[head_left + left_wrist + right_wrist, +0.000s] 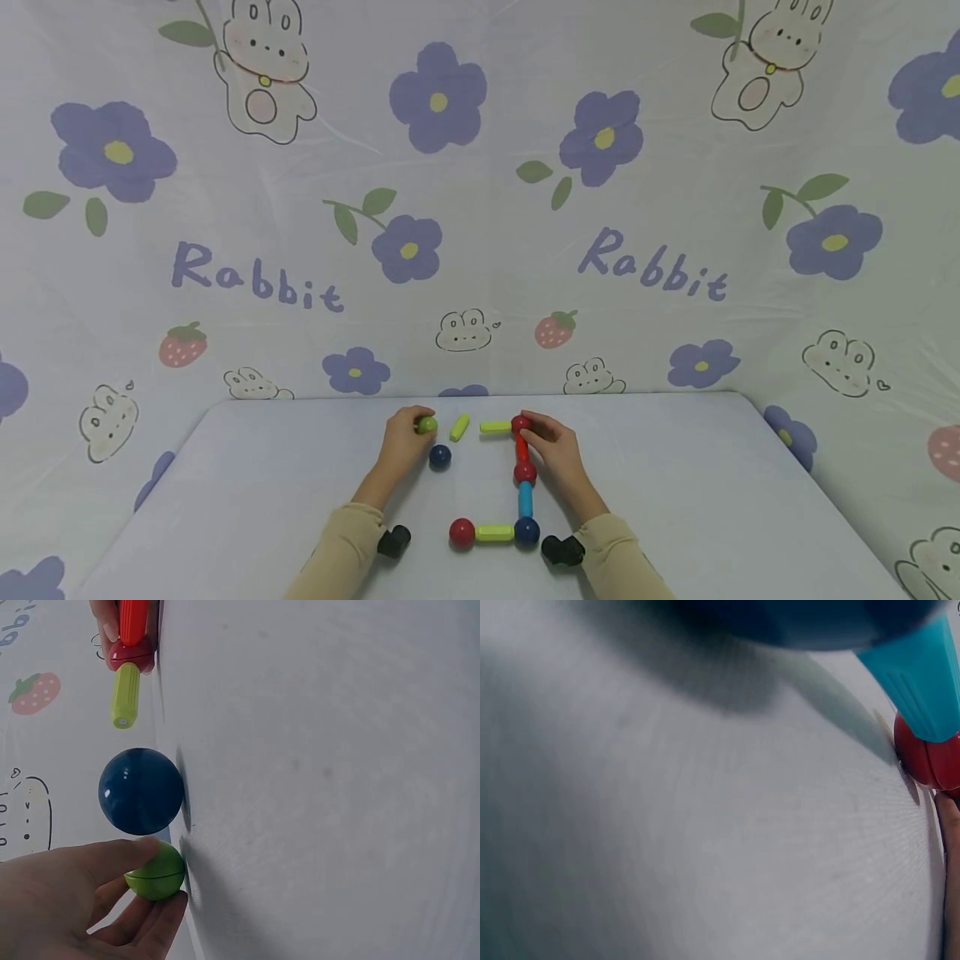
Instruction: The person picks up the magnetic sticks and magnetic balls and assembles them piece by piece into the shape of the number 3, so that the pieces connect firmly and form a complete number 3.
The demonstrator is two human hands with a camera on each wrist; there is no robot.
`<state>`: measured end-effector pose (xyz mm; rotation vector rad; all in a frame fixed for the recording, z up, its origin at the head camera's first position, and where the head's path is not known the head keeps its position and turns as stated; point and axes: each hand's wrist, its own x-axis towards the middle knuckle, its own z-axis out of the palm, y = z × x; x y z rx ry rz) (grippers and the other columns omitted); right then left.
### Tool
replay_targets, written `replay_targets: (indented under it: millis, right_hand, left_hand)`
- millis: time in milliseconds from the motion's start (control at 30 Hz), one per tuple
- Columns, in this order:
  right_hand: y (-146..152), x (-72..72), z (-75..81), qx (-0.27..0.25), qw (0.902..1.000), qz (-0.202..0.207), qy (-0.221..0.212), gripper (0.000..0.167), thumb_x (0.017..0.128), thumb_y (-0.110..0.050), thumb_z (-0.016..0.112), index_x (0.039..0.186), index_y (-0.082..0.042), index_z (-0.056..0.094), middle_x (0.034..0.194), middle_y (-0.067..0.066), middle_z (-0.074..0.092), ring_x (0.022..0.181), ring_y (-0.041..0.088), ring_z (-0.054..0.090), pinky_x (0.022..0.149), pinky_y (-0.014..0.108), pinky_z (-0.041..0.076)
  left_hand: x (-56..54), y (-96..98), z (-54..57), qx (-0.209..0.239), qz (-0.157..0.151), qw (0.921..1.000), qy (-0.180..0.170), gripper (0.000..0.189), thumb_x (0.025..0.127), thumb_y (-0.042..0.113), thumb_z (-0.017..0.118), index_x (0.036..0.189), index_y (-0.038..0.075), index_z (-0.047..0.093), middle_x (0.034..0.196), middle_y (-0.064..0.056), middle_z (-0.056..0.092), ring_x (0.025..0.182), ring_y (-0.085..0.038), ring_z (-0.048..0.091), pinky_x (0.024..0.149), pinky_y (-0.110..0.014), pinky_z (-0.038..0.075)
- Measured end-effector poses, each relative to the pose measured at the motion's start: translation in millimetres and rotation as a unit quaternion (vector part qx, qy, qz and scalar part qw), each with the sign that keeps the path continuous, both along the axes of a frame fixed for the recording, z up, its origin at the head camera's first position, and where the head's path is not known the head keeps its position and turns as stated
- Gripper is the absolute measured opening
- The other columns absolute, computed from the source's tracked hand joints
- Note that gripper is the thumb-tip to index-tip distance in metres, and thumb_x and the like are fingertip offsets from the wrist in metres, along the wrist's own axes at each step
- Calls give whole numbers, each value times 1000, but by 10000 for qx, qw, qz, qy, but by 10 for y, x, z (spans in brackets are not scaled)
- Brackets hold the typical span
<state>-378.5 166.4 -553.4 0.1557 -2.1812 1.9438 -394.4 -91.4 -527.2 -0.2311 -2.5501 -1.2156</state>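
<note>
My left hand [405, 439] grips a green ball [157, 876] between thumb and fingers at the table's far side. Just nearer lies a loose dark blue ball [440, 457], and a loose yellow-green rod [460, 427] lies to the right. My right hand [558, 447] pinches a red ball [519, 424] at the far corner of a joined chain. From that ball a yellow-green rod [493, 427] points left. A red rod [522, 451] runs nearer to a second red ball [525, 472], then a light blue rod [525, 500] reaches a dark blue ball [527, 531].
Along the chain's near side, another yellow-green rod [495, 532] links the corner ball to a red ball [462, 532]. The white table [262, 492] meets a patterned cloth backdrop [480, 183] behind it. Black wrist devices [562, 550] sit close to the chain.
</note>
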Motion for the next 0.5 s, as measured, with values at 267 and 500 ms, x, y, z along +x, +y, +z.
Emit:
replay_targets:
  millis: [267, 500]
  right_hand:
    - [-2, 8, 4, -3, 10000, -60, 2, 31, 82, -11, 66, 113, -10, 62, 113, 6, 58, 106, 20, 53, 86, 32, 42]
    - [-6, 14, -1, 10, 10000, -67, 30, 31, 81, -13, 67, 112, -12, 62, 113, 4, 58, 105, 19, 53, 85, 31, 42]
  left_hand:
    - [13, 46, 58, 200, -15, 9995, 225, 32, 72, -3, 70, 102, 2, 62, 98, -11, 58, 91, -23, 55, 77, -31, 47]
    - [34, 138, 100, 368, -329, 9982, 332, 32, 73, -3, 70, 103, 2, 61, 99, -9, 57, 91, -21, 54, 74, -27, 47]
